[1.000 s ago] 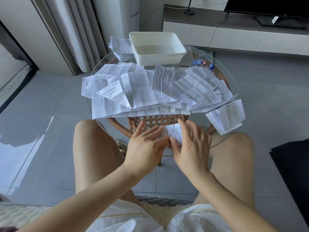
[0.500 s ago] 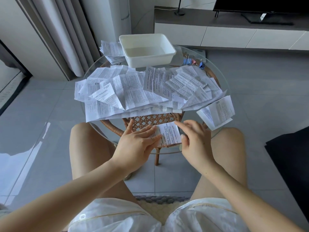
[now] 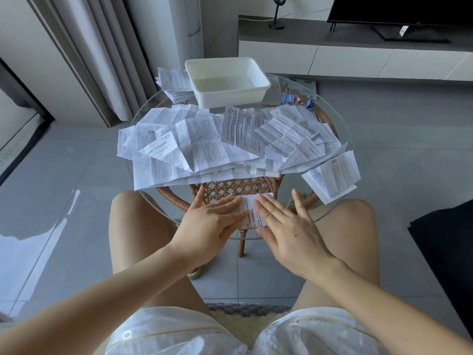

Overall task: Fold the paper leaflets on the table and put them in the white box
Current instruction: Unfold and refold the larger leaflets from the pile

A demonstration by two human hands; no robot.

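Note:
A small folded leaflet [image 3: 252, 211] lies on the near edge of the round glass table [image 3: 340, 139]. My left hand [image 3: 212, 221] lies flat on its left part with straight fingers. My right hand [image 3: 284, 224] presses flat on its right part, and only a strip of paper shows between the two hands. A wide heap of unfolded printed leaflets [image 3: 217, 144] covers the middle of the table. The white box [image 3: 226, 82] stands at the far side and looks empty.
A stack of leaflets [image 3: 175, 84] lies left of the box. Binder clips [image 3: 297, 98] sit to its right. One leaflet [image 3: 332, 175] overhangs the table's right edge. A wicker base [image 3: 230, 187] shows under the glass. My knees are under the near edge.
Both hands went from pinching and creasing the leaflet with bent fingers to lying flat on it. The right hand slid inward over the paper and now covers more of it.

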